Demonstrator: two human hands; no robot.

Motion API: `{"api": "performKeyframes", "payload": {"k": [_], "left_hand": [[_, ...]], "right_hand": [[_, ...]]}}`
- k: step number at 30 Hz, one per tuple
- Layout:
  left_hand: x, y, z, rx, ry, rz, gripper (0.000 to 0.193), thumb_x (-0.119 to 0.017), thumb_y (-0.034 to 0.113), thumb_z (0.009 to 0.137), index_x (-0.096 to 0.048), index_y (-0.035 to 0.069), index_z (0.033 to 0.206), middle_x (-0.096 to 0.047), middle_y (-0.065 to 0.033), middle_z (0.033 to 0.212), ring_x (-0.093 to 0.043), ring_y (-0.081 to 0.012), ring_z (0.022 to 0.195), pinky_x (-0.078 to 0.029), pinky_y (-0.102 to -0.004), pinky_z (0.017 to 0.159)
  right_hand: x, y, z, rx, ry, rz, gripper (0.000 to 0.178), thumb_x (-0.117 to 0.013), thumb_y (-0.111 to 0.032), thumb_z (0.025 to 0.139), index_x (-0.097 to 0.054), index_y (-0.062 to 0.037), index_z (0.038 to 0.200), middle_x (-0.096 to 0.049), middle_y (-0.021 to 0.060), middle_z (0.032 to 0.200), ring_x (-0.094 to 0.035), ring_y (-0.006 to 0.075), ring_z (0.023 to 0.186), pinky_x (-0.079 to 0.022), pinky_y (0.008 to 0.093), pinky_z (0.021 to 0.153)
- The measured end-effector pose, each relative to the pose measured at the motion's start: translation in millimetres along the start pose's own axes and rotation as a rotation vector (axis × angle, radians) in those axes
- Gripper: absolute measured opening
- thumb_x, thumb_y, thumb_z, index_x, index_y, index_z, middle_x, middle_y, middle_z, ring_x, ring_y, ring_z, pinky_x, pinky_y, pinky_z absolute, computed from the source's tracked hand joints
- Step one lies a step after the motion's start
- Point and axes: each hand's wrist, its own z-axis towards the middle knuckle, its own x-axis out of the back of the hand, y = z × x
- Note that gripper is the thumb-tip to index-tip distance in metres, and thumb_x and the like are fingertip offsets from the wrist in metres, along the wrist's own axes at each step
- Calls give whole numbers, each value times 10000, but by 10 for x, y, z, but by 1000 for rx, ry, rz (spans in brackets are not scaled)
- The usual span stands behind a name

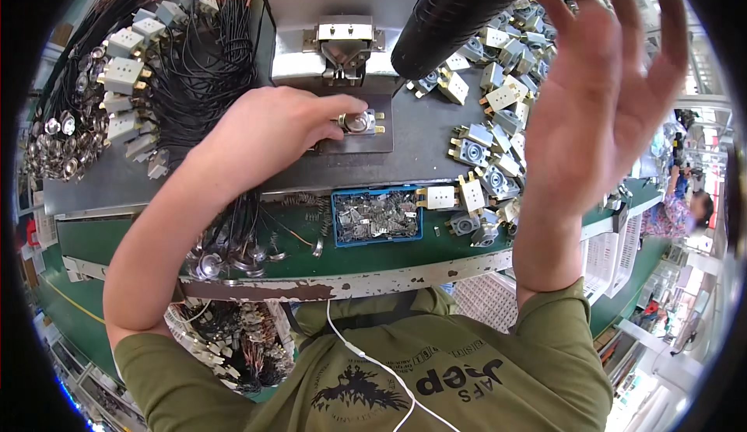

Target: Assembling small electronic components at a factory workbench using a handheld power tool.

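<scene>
My left hand reaches over a flat metal plate under a press. Its forefinger and thumb close round a small round metal-topped part with brass tabs lying on that plate. Just beyond stands the white press, its metal tooling above and behind the part. My right hand is raised at the right, fingers spread and holding nothing, beside a thick black ribbed hose and above a spread of white blocks with brass tabs.
A blue tray of small metal pieces sits near the bench's front edge. Bundles of black wires with white blocks and round metal caps crowd the left. A crate stands below the edge. Another person is far right.
</scene>
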Motion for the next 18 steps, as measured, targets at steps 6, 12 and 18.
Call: {"api": "performKeyframes", "payload": {"k": [6,12,18], "left_hand": [[-30,33,26,-29,65,-20,323,-689,314,952,-667,160,1235,-732,-97,870,-721,-302,827,-570,-423,683],[-89,33,-13,0,94,-17,309,-700,304,947,-648,153,1211,-733,-91,889,-719,-303,821,-566,-411,686],[-119,-16,30,-79,189,34,265,-680,332,959,-638,154,1150,-723,-61,836,-722,-277,805,-564,-403,652]], "right_hand": [[-216,325,306,12,58,83,379,-638,-159,1024,-539,50,1324,-690,165,1036,-648,147,714,-522,277,620],[-157,228,268,14,39,199,363,-689,-180,994,-566,40,1256,-692,133,952,-660,149,695,-527,276,609],[-184,238,408,42,47,304,353,-740,-201,964,-593,29,1187,-694,100,867,-671,152,677,-531,274,598]]}}
